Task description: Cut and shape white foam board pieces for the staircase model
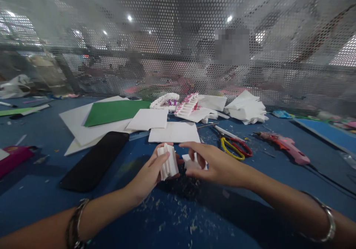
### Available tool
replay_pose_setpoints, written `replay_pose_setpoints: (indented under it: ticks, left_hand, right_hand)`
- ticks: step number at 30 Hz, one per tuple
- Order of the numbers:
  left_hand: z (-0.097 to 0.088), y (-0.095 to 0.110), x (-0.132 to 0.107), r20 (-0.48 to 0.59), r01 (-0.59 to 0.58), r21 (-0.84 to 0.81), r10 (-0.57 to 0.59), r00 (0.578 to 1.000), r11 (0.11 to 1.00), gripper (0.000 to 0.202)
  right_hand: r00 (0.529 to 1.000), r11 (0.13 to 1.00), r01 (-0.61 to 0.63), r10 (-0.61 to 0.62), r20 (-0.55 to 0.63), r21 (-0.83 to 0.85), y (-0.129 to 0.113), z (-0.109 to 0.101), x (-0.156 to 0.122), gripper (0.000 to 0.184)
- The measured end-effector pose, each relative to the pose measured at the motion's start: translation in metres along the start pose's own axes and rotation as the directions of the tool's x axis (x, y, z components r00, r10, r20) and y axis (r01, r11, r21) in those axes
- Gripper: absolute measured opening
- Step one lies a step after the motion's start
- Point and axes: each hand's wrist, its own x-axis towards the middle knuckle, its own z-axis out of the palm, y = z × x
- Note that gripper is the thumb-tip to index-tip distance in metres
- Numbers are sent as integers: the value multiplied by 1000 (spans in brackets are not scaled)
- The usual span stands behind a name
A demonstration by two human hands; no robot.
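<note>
My left hand (pixel 151 169) is closed around a small stack of white foam pieces (pixel 168 163), held upright with its layered edges showing. Just to the right, my right hand (pixel 208 162) is apart from the stack, its thumb and fingers spread and curved. A small white piece (pixel 191 162) lies on the table behind those fingers, partly hidden by them; I cannot tell whether they touch it. Beyond both hands lie two white foam sheets, the nearer sheet (pixel 175 132) partly under the farther sheet (pixel 148 118).
A black phone-like slab (pixel 96 162) lies left, near green card (pixel 116 112). Small white-and-pink model stairs (pixel 187 105) stand behind. Right are scissors (pixel 232 148) with yellow and red handles and a pink glue gun (pixel 289 149) with its cord. White scraps (pixel 191 225) litter the blue table.
</note>
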Motion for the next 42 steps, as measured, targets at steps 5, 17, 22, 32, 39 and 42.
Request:
replay_pose_setpoints:
  ticks: [5,17,22,32,39,42]
  left_hand:
    - [2,-4,-3,69,133,-90,-127,989,987,53]
    - [-1,0,-2,28,47,54,-49,998,997,51]
    - [-1,-2,-2,77,43,86,-49,996,995,57]
    - [-2,-7,-8,148,47,154,-70,987,987,43]
    - [5,2,-8,24,228,-48,-227,974,972,29]
    - [5,5,-8,-1,230,-63,-230,973,971,29]
  right_hand:
    - [959,969,248,-248,-138,-21,-3,19,4,74]
    - [986,995,78,-67,153,-69,25,-15,-1,57]
    - [980,990,134,-124,158,-50,18,-11,1,74]
    - [962,962,268,-265,-60,59,-7,14,4,63]
    - [995,992,102,-102,-7,-70,8,-7,1,39]
    - [993,975,38,-12,119,-218,17,-4,-2,49]
